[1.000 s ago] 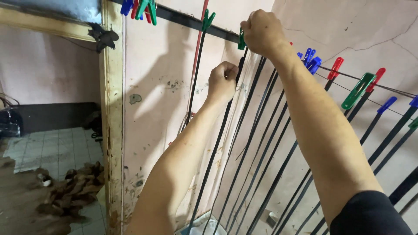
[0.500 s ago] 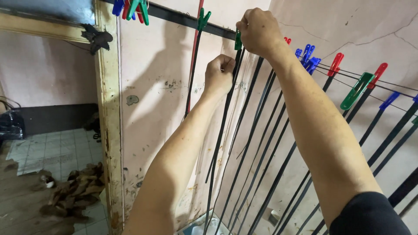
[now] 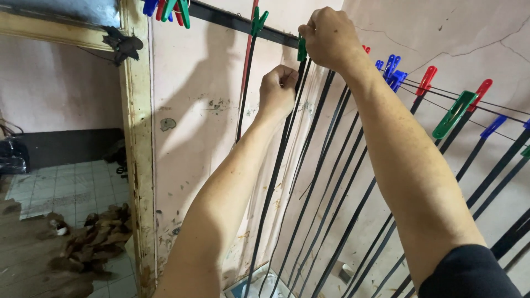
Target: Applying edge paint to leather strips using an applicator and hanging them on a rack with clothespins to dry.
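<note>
My left hand (image 3: pixel 279 88) is raised and pinches a long black strip (image 3: pixel 274 182) near its top end. Above it, my right hand (image 3: pixel 327 37) is closed around a green clothespin (image 3: pixel 301 49) on the dark rail (image 3: pixel 232 22) where that strip hangs. Several more black strips (image 3: pixel 342 182) hang down side by side to the right, each held by a coloured peg. Another green clothespin (image 3: pixel 257 22) holds a thin red and black strip (image 3: pixel 243 88) just left of my hands.
Red, blue and green pegs (image 3: pixel 425 83) line thin wires running right along the pink wall (image 3: pixel 193 138). A bunch of pegs (image 3: pixel 165 8) sits top left on the rail. A worn wooden door frame (image 3: pixel 138 165) opens left onto a tiled floor with a brown pile (image 3: pixel 94 243).
Both hands stay at the rail. My left hand has shifted slightly up the black strip, closer to the green clothespin under my right hand.
</note>
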